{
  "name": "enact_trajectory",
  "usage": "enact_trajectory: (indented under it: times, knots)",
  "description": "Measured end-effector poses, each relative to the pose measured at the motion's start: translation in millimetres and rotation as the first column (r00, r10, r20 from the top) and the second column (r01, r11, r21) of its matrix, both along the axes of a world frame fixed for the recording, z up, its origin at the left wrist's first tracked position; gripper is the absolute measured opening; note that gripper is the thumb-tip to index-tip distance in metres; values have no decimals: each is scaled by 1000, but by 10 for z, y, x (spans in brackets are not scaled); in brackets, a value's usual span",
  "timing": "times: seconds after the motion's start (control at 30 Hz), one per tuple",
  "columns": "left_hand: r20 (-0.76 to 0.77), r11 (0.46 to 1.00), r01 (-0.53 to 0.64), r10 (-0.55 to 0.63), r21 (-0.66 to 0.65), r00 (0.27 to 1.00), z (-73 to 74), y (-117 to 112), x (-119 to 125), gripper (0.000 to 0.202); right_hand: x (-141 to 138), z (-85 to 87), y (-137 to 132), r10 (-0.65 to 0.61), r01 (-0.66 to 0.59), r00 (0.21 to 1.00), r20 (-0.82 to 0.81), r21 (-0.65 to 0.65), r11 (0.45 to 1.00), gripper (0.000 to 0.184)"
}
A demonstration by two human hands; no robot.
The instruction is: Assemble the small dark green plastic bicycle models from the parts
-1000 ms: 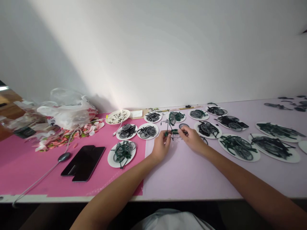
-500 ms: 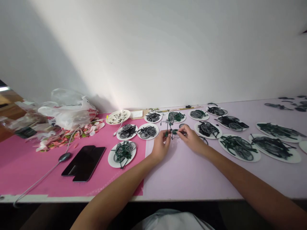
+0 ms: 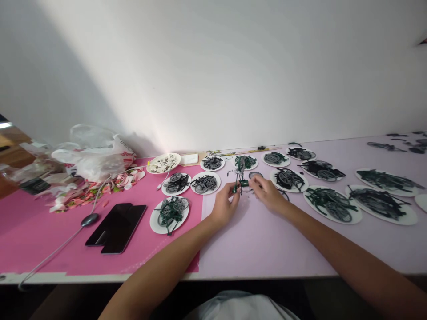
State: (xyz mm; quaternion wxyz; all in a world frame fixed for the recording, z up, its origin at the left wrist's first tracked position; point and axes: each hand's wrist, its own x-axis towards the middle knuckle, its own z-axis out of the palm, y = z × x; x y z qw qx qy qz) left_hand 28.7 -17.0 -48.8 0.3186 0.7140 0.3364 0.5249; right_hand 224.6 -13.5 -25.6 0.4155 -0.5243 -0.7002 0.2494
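Note:
Closed around the dark green frame of a model bicycle is my left hand (image 3: 224, 205). The model bicycle (image 3: 237, 178) stands upright over the lilac tabletop, with its grey wheel on the far side and thin silvery handlebars. My right hand (image 3: 266, 194) is pinched close to the frame's right end. Whatever sits between its fingertips is too small to make out. A loose grey wheel (image 3: 255, 175) lies just beyond the right hand. Farther back, a white plate (image 3: 256, 165) holds green bicycle parts.
More white plates with bicycle parts stand left and right, such as a near-left plate (image 3: 154, 226) and a right plate (image 3: 354, 219). Two phones (image 3: 124, 229), a cable with a dark puck (image 3: 90, 219), petal-like scraps (image 3: 90, 195) and plastic bags (image 3: 96, 158) lie left. A wall rises behind.
The model bicycle has shifted and turned slightly rightward in my left hand. My right hand has changed its angle beside the frame, and the loose wheel behind shows more.

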Motion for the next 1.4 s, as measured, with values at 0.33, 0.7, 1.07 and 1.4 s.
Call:
enact_trajectory:
  times: [0.33, 0.7, 1.07, 1.4]
  knots:
    - [42, 997, -80, 81, -23, 996, 50, 17, -29, 28, -8, 23, -27, 72, -71, 997, 16, -14, 997, 30]
    - [38, 998, -54, 55, -23, 998, 62, -15, -21, 23, 25, -45, 40, 63, -60, 996, 61, -56, 997, 49]
    - [60, 996, -74, 77, -41, 995, 40, 17, -34, 23, -28, -25, -25, 143, -158, 980, -139, -105, 982, 25]
    - [41, 997, -68, 69, -37, 997, 23, 15, -29, 20, -1, -8, 5, 119, -121, 992, -43, -45, 992, 37]
